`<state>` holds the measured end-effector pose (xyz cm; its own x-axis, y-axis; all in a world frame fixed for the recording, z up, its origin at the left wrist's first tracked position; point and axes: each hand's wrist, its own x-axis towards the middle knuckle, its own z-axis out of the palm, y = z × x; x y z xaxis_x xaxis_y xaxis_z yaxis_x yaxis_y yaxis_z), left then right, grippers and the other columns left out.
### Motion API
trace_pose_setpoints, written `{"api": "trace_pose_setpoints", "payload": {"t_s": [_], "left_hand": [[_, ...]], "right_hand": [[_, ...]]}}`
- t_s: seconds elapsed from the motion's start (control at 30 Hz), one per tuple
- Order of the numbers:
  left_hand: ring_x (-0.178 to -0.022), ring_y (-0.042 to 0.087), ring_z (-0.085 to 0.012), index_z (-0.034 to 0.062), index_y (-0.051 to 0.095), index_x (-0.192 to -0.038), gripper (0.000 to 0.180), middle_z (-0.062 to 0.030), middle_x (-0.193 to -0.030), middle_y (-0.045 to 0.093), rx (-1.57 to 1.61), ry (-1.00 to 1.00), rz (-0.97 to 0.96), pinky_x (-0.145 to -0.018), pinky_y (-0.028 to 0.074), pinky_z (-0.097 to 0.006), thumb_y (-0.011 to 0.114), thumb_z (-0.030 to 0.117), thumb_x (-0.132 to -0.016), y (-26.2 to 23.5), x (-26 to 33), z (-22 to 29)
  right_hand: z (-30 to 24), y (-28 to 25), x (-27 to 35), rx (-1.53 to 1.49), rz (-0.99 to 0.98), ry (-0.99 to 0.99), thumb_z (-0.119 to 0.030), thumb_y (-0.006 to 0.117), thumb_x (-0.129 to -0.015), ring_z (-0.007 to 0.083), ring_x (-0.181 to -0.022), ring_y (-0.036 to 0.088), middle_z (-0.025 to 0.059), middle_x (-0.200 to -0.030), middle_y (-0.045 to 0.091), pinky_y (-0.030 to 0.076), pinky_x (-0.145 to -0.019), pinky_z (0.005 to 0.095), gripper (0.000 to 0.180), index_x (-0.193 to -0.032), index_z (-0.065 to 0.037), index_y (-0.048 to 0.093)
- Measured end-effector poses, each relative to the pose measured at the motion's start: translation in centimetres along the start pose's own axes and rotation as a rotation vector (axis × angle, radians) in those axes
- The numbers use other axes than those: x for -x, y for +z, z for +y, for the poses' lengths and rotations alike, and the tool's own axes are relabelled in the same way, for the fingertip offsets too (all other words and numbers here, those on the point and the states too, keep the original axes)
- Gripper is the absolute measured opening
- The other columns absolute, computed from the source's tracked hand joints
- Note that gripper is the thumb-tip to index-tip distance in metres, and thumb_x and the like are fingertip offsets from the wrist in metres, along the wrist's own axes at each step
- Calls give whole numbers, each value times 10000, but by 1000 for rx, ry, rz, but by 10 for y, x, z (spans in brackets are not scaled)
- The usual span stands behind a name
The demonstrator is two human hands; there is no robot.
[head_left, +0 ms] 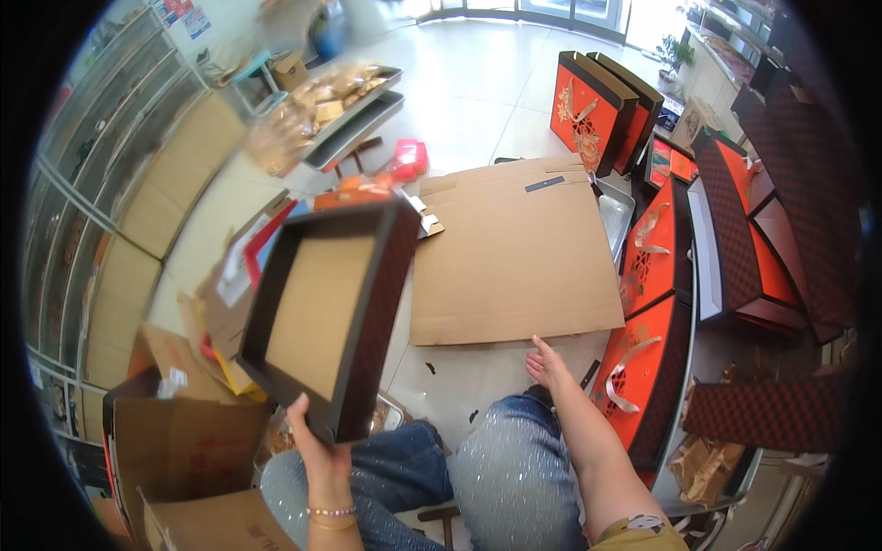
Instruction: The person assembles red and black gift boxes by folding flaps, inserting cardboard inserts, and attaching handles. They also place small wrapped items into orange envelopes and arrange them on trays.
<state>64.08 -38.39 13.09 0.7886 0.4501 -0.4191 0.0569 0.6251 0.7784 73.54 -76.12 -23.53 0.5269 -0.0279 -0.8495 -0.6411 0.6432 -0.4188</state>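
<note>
My left hand point(319, 450) grips the near corner of a dark brown box point(397, 266). The box is shallow and tilted up, with its hollow, tan-bottomed side facing me. My right hand point(548, 365) is empty, its fingers apart, over my knee and just below the near edge of a flat cardboard sheet point(514, 257). That sheet lies level in front of me, with a small dark strip point(544, 185) near its far edge. Whatever supports the sheet is mostly hidden beneath it.
Red and brown gift bags point(646, 376) with ribbon handles line my right side; more bags point(593, 115) stand at the far right. A tray of wrapped goods point(354, 115) is at the far left. Open cardboard cartons point(188, 432) stand near left, beside glass shelving point(78, 174).
</note>
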Motion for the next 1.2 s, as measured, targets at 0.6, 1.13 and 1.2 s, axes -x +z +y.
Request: {"api": "trace_pose_setpoints", "payload": {"t_s": [0.6, 1.13, 1.2], "left_hand": [[-1163, 606, -210, 11, 515, -1389, 499, -97, -1272, 609, -607, 288, 159, -1003, 491, -333, 624, 286, -987, -40, -33, -23], [-877, 703, -204, 66, 592, -1239, 463, -86, -1057, 693, -368, -229, 292, -590, 576, -350, 628, 411, -932, -95, 17, -96], [-888, 706, -216, 50, 557, -1280, 491, -93, -1065, 678, -468, -261, 237, -594, 581, -350, 643, 373, -921, -87, 15, -112]], "right_hand": [[-211, 148, 73, 106, 112, -857, -242, 738, -896, 187, -986, 669, 61, -1199, 678, 555, -640, 382, 472, -1310, -55, 607], [-335, 222, 186, 344, 362, -1321, -226, 721, -806, 228, -652, 638, 128, -664, 681, 500, -701, 400, 340, -653, 70, 652], [-329, 221, 197, 282, 247, -1324, -214, 724, -823, 204, -697, 652, 121, -730, 714, 504, -728, 379, 327, -707, 88, 677]]}}
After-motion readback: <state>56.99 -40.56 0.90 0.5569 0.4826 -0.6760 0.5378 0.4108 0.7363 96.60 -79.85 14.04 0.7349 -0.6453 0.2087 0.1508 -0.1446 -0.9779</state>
